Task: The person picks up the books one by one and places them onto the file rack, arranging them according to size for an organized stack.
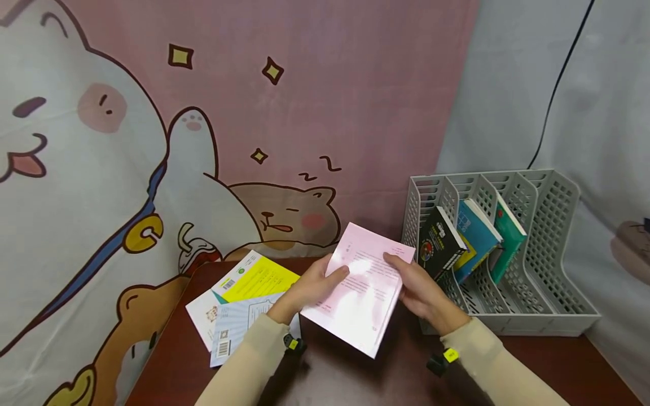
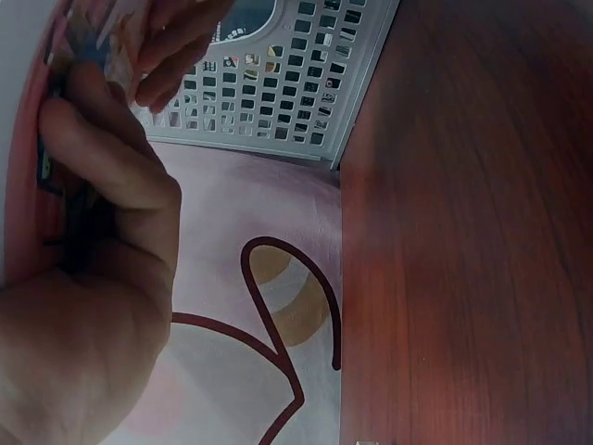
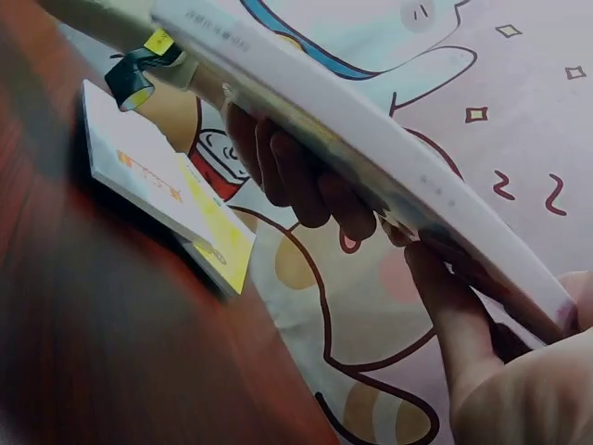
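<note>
Both hands hold a pink book (image 1: 363, 287) above the table, its printed, glossy cover facing up. My left hand (image 1: 316, 282) grips its left side, thumb on the cover. Beneath the book, the left hand's curled fingers (image 3: 301, 181) show in the right wrist view. My right hand (image 1: 424, 290) grips the right side with the thumb over the edge. In the right wrist view the book's pale spine (image 3: 324, 102) runs slantwise above the right hand (image 3: 519, 380). The left wrist view shows the left hand (image 2: 111, 204) close up, mostly hiding the book.
Several books overlap on the table's left, including a yellow one (image 1: 261, 280) and a light blue one (image 1: 236, 324). A grey slotted file rack (image 1: 553, 265) stands at right, with a black book (image 1: 438, 245), a blue book (image 1: 477, 234) and a green book (image 1: 509, 237) leaning inside.
</note>
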{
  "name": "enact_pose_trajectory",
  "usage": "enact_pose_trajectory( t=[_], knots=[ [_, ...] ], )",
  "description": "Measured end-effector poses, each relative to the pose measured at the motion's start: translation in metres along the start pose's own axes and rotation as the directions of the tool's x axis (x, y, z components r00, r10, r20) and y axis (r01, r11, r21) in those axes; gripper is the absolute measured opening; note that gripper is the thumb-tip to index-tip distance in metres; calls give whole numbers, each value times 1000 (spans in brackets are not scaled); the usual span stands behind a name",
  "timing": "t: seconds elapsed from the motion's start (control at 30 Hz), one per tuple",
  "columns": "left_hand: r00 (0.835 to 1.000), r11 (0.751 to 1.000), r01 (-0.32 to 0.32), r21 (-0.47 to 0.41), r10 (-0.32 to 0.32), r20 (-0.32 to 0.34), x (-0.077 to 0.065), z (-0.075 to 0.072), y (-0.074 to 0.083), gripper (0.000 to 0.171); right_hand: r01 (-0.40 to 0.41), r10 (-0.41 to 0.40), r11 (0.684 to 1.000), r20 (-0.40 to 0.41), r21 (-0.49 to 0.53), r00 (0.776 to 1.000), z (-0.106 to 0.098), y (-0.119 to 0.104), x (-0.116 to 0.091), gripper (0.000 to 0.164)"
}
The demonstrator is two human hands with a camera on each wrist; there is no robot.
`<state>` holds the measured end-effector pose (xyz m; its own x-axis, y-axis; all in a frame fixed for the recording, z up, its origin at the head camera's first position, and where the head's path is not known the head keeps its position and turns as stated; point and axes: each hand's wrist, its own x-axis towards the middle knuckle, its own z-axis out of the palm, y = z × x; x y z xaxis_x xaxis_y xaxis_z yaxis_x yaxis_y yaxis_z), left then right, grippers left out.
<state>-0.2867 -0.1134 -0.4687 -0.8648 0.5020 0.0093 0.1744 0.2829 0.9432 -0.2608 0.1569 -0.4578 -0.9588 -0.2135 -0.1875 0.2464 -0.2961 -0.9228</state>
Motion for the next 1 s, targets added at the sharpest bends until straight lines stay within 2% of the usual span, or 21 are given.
enact_pose_trajectory(
  t=[0.1,0.23,0.33,0.53,0.8,0.9,1.0],
  knots=[
    [1000,1000,10,-18,-10,15,1,-1,1,55,21,-22,999,-19,-31,1000,1,-2,-3,56],
    [998,996,42,-76,-38,56,2,0,3,58,68,-77,994,-97,-89,992,4,-6,-11,56],
    [997,994,58,-92,-53,57,5,2,3,59,107,-127,985,-153,-136,980,6,-11,-17,54],
    [996,995,74,-69,-71,45,7,4,1,53,194,-243,954,-209,-228,947,2,-21,-33,58],
    [999,1000,12,-8,-12,37,10,10,-5,33,268,-354,903,-231,-335,906,-22,-43,-59,66],
    [999,999,14,-32,-13,53,13,15,-6,32,309,-407,878,-230,-366,884,-35,-51,-69,64],
    [997,999,6,-39,-3,75,18,24,-6,31,358,-465,854,-243,-378,851,-50,-58,-79,55]
  ],
)
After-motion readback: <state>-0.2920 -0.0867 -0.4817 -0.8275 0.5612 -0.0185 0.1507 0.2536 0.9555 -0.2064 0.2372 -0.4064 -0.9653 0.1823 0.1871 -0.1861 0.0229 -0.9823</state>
